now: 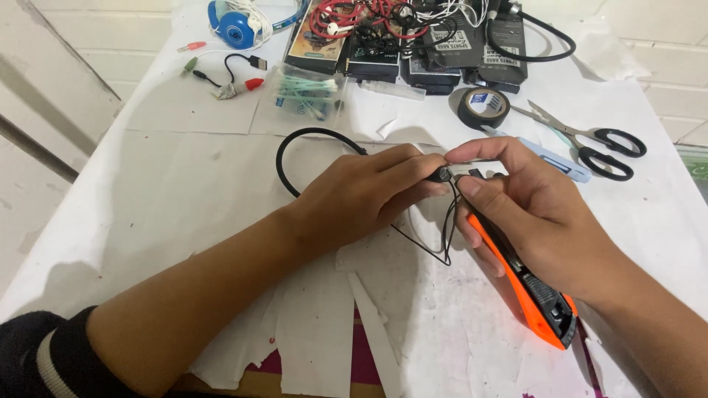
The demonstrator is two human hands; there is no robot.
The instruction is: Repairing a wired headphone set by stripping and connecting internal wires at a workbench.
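Observation:
My left hand point(365, 193) pinches a small black earbud point(442, 175) at the end of a black neckband cable point(284, 151) that loops away to the left. My right hand point(527, 210) grips an orange and black utility knife point(538, 295), its tip held right against the earbud. Thin black wires point(445, 232) hang down from the earbud between both hands. The knife's blade tip is hidden by my fingers.
White paper point(184, 169) covers the table, torn near the front edge. Behind lie black-handled scissors point(601, 144), a black tape roll point(483, 107), a bag of cotton swabs point(306, 92), small cables and plugs point(236, 77), blue headphones point(236, 26) and several boxes with tangled earphones point(383, 29).

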